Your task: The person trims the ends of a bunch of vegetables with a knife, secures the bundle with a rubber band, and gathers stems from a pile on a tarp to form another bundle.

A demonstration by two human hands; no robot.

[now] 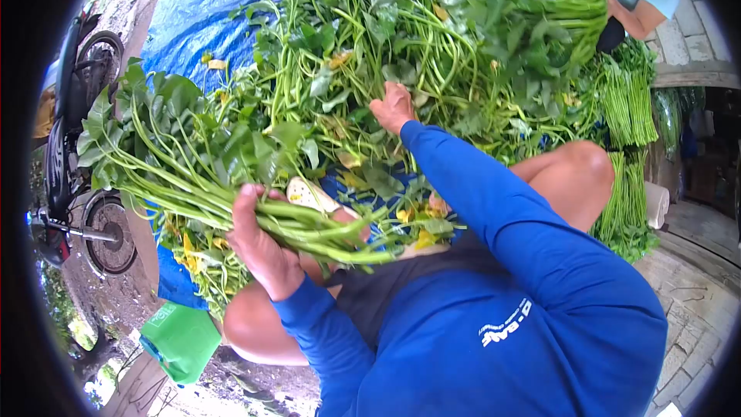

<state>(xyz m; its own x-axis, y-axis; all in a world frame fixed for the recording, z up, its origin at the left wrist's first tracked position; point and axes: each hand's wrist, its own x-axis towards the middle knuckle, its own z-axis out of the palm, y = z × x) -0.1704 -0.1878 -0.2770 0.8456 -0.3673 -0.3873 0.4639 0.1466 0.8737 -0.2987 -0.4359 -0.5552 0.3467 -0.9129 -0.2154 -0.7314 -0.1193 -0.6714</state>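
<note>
My left hand (266, 247) is wrapped round a loose bunch of water spinach (185, 177), its leaves pointing to the upper left and its cut stems toward my lap. Ahead of me, my right hand (394, 106) reaches to the big heap of water spinach (440, 46). Its fingers are curled at the stems there, and their tips are partly hidden, so what they pinch is unclear. Yellowed leaves (424, 239) lie between my legs, near a pale sandal (312, 194).
A co-worker's hand (614, 4) holds a thick bunch (556, 11) at the upper right. Stacked bundles (627, 104) of stems stand at the right. Blue tarp (197, 11) lies under the heap. To the left are a motorcycle (100, 232) and a green bag (181, 344).
</note>
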